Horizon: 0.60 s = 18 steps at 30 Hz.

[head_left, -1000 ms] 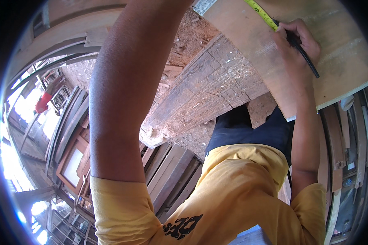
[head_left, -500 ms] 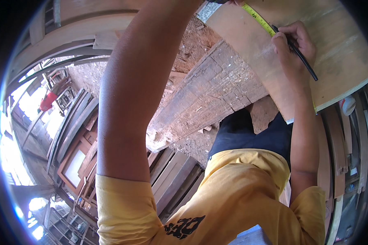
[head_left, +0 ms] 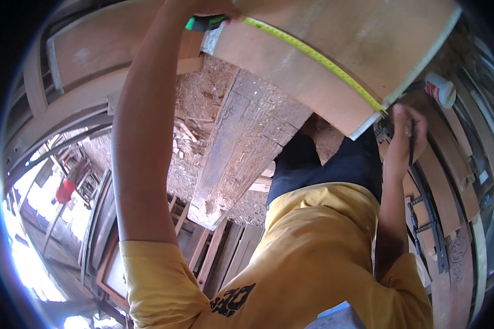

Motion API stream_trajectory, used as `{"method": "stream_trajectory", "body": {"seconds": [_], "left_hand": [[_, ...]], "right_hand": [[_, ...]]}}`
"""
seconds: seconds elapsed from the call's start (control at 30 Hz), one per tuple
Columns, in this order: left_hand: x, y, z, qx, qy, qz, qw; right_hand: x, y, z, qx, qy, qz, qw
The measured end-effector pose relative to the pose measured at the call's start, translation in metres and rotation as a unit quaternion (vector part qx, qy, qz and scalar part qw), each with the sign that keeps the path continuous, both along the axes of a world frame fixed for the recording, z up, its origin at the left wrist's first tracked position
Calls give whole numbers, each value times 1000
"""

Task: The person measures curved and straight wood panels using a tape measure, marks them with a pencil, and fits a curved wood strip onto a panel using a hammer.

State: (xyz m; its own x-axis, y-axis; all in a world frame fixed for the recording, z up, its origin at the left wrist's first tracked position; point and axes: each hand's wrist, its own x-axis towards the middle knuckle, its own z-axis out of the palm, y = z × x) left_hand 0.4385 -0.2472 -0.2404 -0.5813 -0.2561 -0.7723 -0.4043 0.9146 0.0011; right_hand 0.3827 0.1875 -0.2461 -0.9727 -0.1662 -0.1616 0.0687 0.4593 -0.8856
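Note:
A large flat wooden board [head_left: 379,44] with pale edges lies across the upper part of the view. Along it runs an extended yellow measuring tape blade [head_left: 313,55], its end at the board's right edge. At the board's far left corner, my left hand [head_left: 211,6] is closed on the black and green tape measure case [head_left: 205,22]; the top of the picture cuts off part of that hand. Close to the blade's end, just past the board's edge, my right hand [head_left: 409,126] is closed round a slim black pencil [head_left: 411,147] that points downward.
Below the board, a thick rough plank [head_left: 252,120] strewn with sawdust extends toward the lower left. A white container with a red label [head_left: 440,90] lies to the right, beside stacked timber pieces [head_left: 436,192]. More lumber and a framed panel [head_left: 112,268] stand at left.
My right hand, with the pencil, has moved off the board to its right edge, beside the blade's end. The view has shifted, bringing the tape case and more blade into sight.

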Motion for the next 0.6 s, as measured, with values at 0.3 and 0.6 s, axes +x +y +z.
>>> {"method": "stream_trajectory", "body": {"seconds": [0.3,0.6], "left_hand": [[10,-7,-16,64,40,65,995],[4,-1,9,52,37,74,995]], "right_hand": [[19,27,-17,-74,-201,-66,974],[26,19,-24,-59,-177,-51,981]]}}
